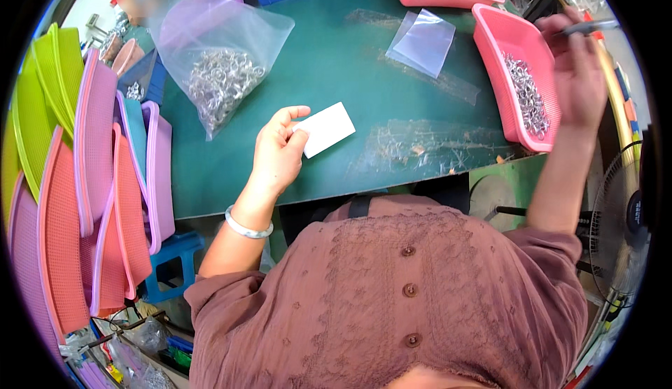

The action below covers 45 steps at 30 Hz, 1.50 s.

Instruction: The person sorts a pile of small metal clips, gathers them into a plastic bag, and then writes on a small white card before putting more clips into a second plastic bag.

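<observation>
Two bare hands are occupied at a green work table (336, 74): a white card (330, 129) is pinched at its left edge by the left hand (278, 152) near the table's front, and a dark, pen-like tool (589, 27) is gripped in the fingers of the right hand (579, 74), raised by the right rim of a pink basket (516, 33). Small metal pieces (528, 98) are heaped in the basket, and others are gathered in a clear bag (271, 31) beyond the left hand. The right hand is blurred, so its exact hold cannot be told. Because the card is supported along one edge only, it could be bent or tipped if pressed without backing from the table. If the grip is loosened, the tool could be dropped among the metal pieces or past the table's side. With the right forearm placed close to the basket, the rim could be caught and the contents spilled. Clear plastic sheets (425, 43), laid loose beyond the card, could be shifted by a brushing arm or by air from the fan (616, 228); whether it is running cannot be told.
</observation>
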{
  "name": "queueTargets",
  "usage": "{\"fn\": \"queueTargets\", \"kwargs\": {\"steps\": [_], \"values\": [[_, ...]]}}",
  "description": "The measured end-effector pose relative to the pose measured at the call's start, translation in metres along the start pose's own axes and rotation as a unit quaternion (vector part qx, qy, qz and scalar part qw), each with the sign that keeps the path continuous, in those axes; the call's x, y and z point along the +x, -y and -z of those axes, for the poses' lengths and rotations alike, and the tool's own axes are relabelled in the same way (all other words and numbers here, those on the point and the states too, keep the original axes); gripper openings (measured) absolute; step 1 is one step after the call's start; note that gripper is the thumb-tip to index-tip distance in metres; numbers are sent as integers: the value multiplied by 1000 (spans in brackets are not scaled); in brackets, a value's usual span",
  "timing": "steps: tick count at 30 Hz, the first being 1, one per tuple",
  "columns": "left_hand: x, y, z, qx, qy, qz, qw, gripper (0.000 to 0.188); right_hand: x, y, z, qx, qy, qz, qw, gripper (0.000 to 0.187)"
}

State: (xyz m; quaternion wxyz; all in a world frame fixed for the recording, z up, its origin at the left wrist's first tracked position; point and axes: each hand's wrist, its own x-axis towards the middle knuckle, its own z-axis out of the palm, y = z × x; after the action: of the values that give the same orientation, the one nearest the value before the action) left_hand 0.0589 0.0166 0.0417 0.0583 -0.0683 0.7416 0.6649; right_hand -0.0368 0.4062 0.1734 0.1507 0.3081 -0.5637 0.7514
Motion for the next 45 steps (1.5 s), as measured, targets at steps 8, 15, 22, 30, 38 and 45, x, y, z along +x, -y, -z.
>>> {"fn": "queueTargets", "kwargs": {"steps": [8,15,22,30,38,45], "values": [[-14,40,-2,248,-104,-189,944,27,-99,-109,-127,130,-5,-296,946,16],[-16,35,-5,266,-79,-192,941,27,-112,-130,-186,-6,131,-368,920,14],[-14,39,2,317,-30,-241,917,18,-123,-146,-192,-137,172,-321,921,15],[-13,37,3,333,-21,-255,908,20,-123,-148,-194,-242,242,-236,909,14],[-13,39,2,342,-25,-260,903,21,-126,-155,-192,-279,271,-174,905,14],[-12,41,2,343,-32,-265,900,21,-124,-152,-193,-270,237,-178,916,14]]}}
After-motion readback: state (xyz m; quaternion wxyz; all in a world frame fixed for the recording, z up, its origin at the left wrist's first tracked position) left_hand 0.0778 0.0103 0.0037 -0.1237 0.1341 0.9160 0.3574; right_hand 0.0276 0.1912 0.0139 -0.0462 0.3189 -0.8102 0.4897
